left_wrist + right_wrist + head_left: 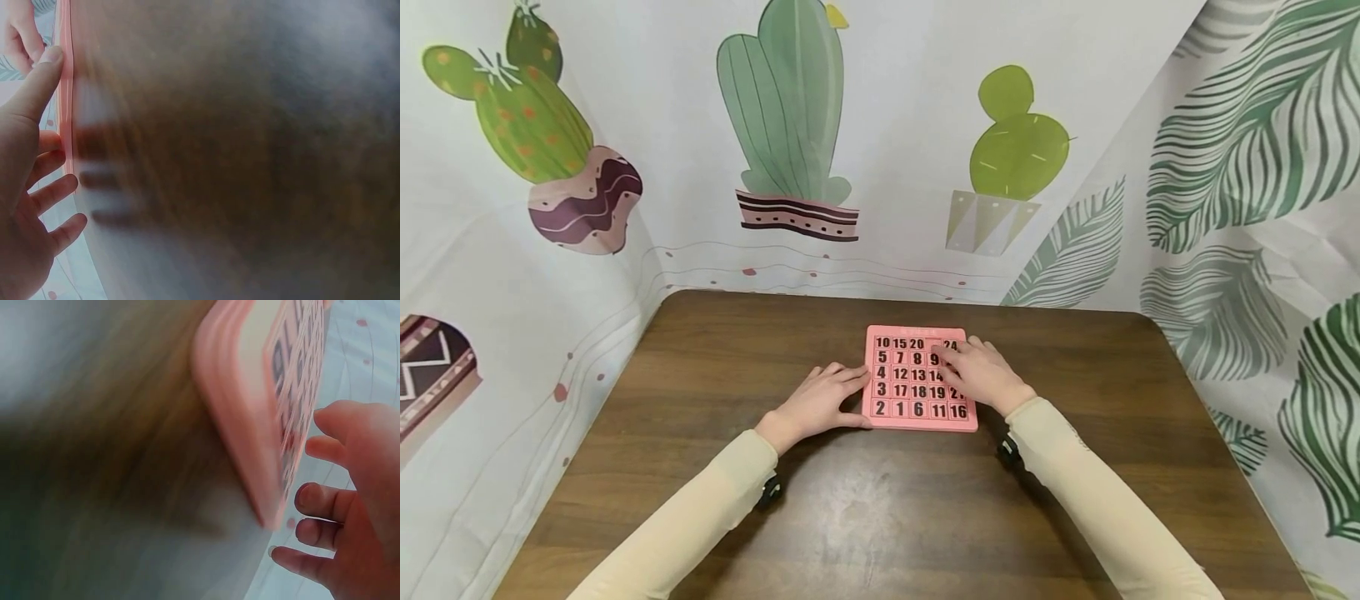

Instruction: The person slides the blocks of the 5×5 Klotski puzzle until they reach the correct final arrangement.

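Observation:
A pink number slide puzzle (921, 423) with black-numbered tiles lies flat on the table. In its top row a space without a number shows between 20 and 24. My left hand (816, 400) rests along the puzzle's left side, thumb by the lower corner and fingers extended farther up; the left wrist view has the thumb against the pink edge (67, 103). My right hand (985, 375) reaches over the right columns, fingertips at the 9 and 14 tiles, covering some numbers. Loosely bent, spread fingers (319, 534) show in the right wrist view.
The brown wooden table (850, 517) spreads around the puzzle on every side. Behind it hangs a white cloth (902, 150) printed with cacti and leaves. A small black device (769, 490) sits under the left wrist, another (1009, 450) under the right.

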`<state>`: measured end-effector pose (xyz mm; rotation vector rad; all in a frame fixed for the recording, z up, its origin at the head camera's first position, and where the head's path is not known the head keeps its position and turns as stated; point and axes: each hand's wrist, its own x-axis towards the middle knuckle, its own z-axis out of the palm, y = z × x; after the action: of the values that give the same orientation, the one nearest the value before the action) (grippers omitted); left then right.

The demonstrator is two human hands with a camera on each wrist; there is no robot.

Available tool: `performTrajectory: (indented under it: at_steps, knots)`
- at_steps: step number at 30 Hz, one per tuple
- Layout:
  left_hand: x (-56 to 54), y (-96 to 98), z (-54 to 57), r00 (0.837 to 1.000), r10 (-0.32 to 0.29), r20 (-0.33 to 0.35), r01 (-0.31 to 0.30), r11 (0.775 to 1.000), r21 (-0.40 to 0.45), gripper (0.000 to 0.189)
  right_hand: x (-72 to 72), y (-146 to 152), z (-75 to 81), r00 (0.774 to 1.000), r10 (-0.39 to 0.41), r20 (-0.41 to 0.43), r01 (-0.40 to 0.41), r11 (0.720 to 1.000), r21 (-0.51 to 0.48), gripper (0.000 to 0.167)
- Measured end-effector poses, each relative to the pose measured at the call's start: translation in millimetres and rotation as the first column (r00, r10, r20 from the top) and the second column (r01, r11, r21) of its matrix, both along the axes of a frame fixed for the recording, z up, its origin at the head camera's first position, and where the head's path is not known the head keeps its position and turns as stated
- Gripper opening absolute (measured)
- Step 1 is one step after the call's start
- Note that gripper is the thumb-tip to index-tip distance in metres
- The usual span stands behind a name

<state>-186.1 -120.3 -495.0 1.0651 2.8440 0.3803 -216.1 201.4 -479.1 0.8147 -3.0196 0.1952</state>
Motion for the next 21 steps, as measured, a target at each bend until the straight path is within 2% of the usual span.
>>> performTrajectory:
  at_steps: [8,21]
  knots:
    - [0.9,0.6,1.3,1.0,-0.004,-0.001,0.004,1.0,-0.005,0.089,-5.4,-20.5,1.1,1.0,0.02,0.019,-0.021,0.999,0.043,0.046]
    - [-0.7,-0.6,0.0,1.0,-0.003,0.0,0.003,1.0,-0.003,0.089,1.8,-8.2,5.4,0.998,-0.018,0.059,0.016,0.999,0.03,0.048]
